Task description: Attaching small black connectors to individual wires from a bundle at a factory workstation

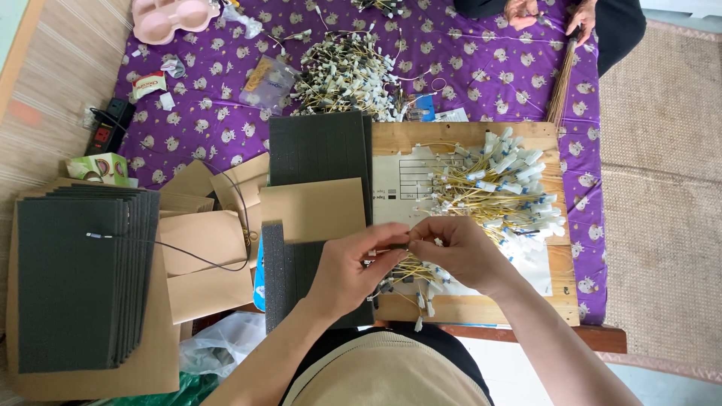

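Pinching a small bundle of yellow wires (412, 271) between them, the left hand (353, 267) and the right hand (460, 252) are meeting over the near edge of a wooden board (462, 307); the fingers of both are closing on the wires, whose white and grey connector ends are hanging down toward the person. Just beyond the hands, a larger heap of yellow leads (500, 188) is lying on a white printed sheet (395, 184) on the board. Dark foam sheets (320, 146) and brown card pieces (312, 210) are lying to the left, and another wire pile (347, 75) is resting far back on the purple patterned cloth (481, 68). Another person's hands (553, 13) are working at the far right.
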